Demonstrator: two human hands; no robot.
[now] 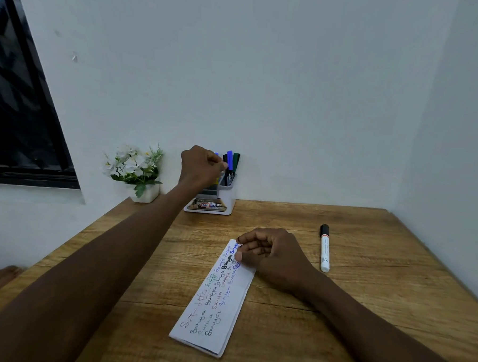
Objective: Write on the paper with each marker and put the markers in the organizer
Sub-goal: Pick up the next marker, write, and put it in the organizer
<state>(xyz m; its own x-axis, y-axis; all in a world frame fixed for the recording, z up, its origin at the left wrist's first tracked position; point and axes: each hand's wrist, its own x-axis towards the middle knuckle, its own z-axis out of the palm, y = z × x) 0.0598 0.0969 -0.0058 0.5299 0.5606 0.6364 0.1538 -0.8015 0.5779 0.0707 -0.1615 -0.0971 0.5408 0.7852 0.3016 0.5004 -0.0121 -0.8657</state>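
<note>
Left hand curled at organizer upper centre, grip unclear, right hand loosely curled on paper top edge, marker apart, right

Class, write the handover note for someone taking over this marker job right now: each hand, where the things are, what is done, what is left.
Left hand: reached out to the organizer, fingers curled among the markers standing in it. Whether it grips one is unclear.
Right hand: rests on the far end of the paper, fingers loosely curled, holding nothing.
Done: the paper carries writing in several colours, and several markers stand in the organizer.
Left: one black-capped white marker lies on the table, right of the paper. Write with it if unused, then put it in the organizer.
</note>
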